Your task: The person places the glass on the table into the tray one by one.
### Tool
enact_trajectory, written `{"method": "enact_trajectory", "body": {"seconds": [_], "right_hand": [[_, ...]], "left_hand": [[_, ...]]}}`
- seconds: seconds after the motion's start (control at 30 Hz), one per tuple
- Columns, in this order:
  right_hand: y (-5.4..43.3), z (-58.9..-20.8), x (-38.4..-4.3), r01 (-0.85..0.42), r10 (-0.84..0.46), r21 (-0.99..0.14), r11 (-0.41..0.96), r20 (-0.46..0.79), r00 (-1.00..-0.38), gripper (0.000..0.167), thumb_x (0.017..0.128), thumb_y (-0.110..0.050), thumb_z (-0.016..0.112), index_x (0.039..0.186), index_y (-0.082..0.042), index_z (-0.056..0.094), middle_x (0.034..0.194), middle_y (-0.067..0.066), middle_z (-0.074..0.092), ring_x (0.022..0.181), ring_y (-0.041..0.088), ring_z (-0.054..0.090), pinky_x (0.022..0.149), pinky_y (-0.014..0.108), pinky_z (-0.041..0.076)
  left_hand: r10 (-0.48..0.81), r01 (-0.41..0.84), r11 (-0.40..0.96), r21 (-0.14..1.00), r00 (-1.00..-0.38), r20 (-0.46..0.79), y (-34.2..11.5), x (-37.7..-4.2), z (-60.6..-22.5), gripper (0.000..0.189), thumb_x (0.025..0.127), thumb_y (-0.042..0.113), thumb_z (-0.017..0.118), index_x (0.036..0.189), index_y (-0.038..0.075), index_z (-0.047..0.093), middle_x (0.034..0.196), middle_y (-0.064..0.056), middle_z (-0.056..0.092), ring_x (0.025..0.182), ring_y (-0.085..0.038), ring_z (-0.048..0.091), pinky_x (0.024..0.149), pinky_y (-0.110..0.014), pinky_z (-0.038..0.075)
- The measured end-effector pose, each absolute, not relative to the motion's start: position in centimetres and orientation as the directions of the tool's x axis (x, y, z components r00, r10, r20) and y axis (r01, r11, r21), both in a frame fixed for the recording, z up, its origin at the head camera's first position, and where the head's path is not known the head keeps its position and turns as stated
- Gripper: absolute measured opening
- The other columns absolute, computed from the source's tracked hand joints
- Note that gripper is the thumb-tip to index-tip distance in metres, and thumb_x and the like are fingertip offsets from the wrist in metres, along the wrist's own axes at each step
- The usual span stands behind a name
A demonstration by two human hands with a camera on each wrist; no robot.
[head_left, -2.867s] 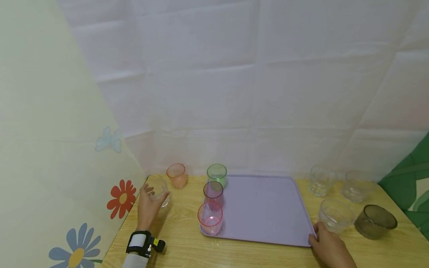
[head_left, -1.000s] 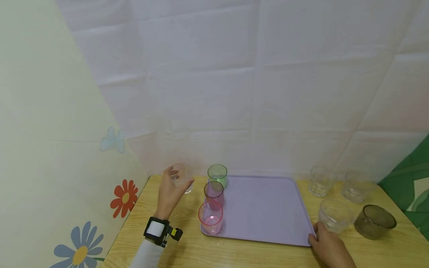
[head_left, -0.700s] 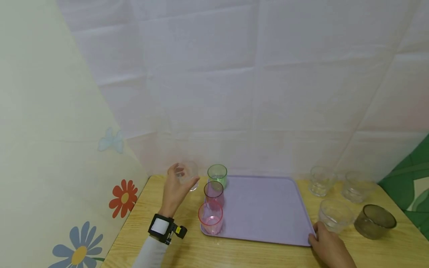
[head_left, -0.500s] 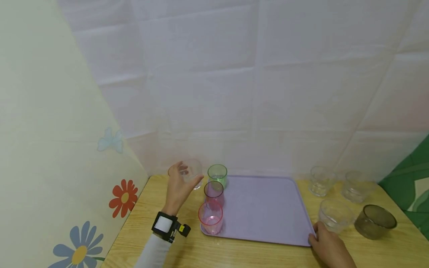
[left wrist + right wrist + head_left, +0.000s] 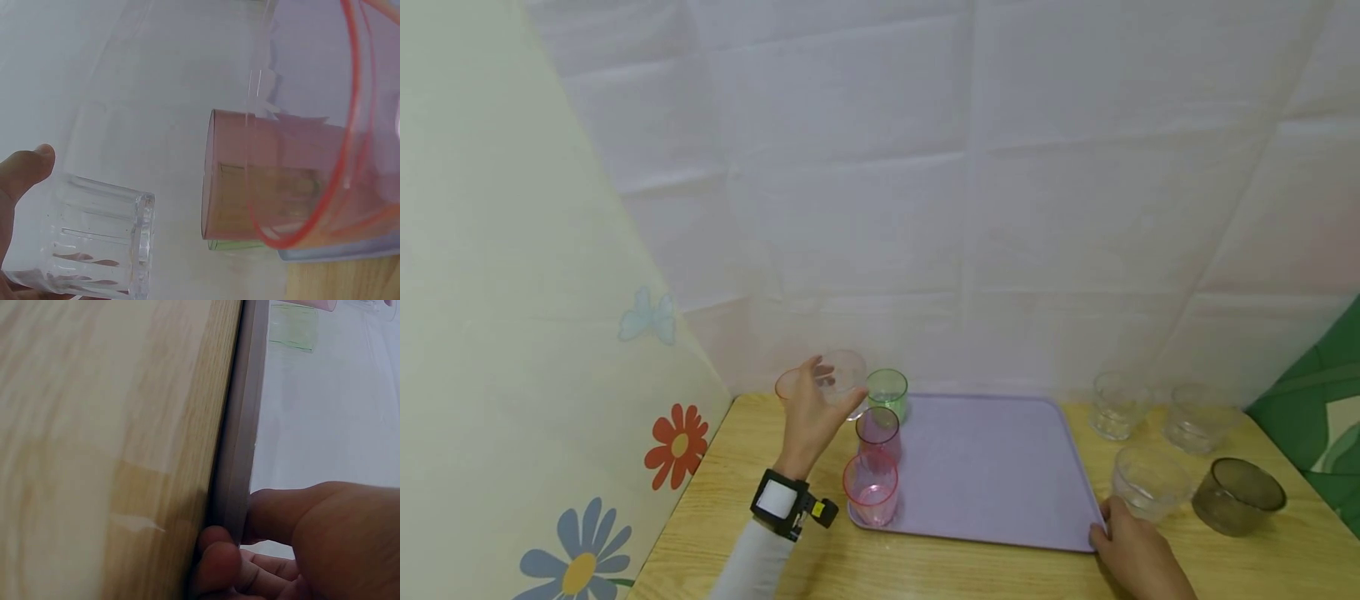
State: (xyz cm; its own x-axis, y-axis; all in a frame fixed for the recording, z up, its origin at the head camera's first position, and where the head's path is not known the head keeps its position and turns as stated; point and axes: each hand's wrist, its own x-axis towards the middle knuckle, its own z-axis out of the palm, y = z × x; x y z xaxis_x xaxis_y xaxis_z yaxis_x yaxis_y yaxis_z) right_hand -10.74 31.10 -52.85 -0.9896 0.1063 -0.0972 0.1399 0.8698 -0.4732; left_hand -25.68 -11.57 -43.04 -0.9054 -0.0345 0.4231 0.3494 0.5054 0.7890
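In the head view my left hand (image 5: 808, 423) holds a clear glass (image 5: 842, 368) between thumb and fingers. Raised above the table's back left, the glass stands right beside the green cup (image 5: 887, 385). The left wrist view shows its ribbed lower part (image 5: 100, 234) near the thumb. My right hand (image 5: 1138, 552) pinches the front right corner of the lilac tray (image 5: 992, 467). Along the tray's left edge stand the green cup, a purple cup (image 5: 877, 437) and a pink cup (image 5: 871, 487) in a row. An orange cup (image 5: 786, 383) is mostly hidden behind my left hand.
Right of the tray stand clear glasses, one at the back (image 5: 1116, 408), another beside it (image 5: 1197, 421) and a wider one in front (image 5: 1150, 483). A dark grey cup (image 5: 1238, 497) sits next to them. A white sheet (image 5: 1000, 208) hangs behind the wooden table (image 5: 977, 571).
My left hand has lifted the clear glass off the table's left side and carried it right, past the orange cup to the green cup. The right hand and the tray have stayed put.
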Motion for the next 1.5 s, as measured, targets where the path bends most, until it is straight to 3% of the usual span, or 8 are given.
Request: {"method": "enact_trajectory", "body": {"seconds": [0.57, 1.23, 1.5], "right_hand": [[31.1, -52.8, -10.8, 0.137, 0.106, -0.467, 0.873, -0.092, -0.99, 0.021, 0.098, -0.012, 0.064, 0.105, 0.004, 0.052, 0.072, 0.004, 0.052, 0.069, 0.025, 0.054, 0.064, 0.045, 0.048], [31.2, -53.0, -10.9, 0.142, 0.107, -0.467, 0.873, -0.101, -0.989, 0.022, 0.097, -0.012, 0.063, 0.106, 0.005, 0.052, 0.072, 0.004, 0.054, 0.069, 0.027, 0.055, 0.064, 0.047, 0.049], [31.1, -53.0, -10.8, 0.144, 0.116, -0.474, 0.869, -0.088, -0.989, 0.022, 0.097, -0.012, 0.063, 0.105, 0.005, 0.052, 0.071, 0.005, 0.053, 0.069, 0.028, 0.056, 0.064, 0.049, 0.049]], "left_hand": [[-0.003, 0.353, 0.494, 0.795, -0.913, 0.407, -8.6, -26.0, -41.9, 0.103, 0.082, 0.045, 0.092, 0.157, 0.0, 0.039, 0.137, -0.016, 0.068, 0.12, -0.032, 0.068, 0.095, -0.049, 0.06], [0.073, 0.387, 0.499, 0.775, -0.91, 0.408, -4.2, -27.2, -41.3, 0.1, 0.082, 0.048, 0.09, 0.155, -0.001, 0.042, 0.135, -0.019, 0.069, 0.12, -0.032, 0.07, 0.099, -0.048, 0.06], [0.092, 0.375, 0.501, 0.78, -0.919, 0.383, -1.9, -27.4, -41.4, 0.1, 0.082, 0.05, 0.09, 0.156, 0.004, 0.042, 0.137, -0.014, 0.068, 0.124, -0.028, 0.068, 0.1, -0.045, 0.059]]}}
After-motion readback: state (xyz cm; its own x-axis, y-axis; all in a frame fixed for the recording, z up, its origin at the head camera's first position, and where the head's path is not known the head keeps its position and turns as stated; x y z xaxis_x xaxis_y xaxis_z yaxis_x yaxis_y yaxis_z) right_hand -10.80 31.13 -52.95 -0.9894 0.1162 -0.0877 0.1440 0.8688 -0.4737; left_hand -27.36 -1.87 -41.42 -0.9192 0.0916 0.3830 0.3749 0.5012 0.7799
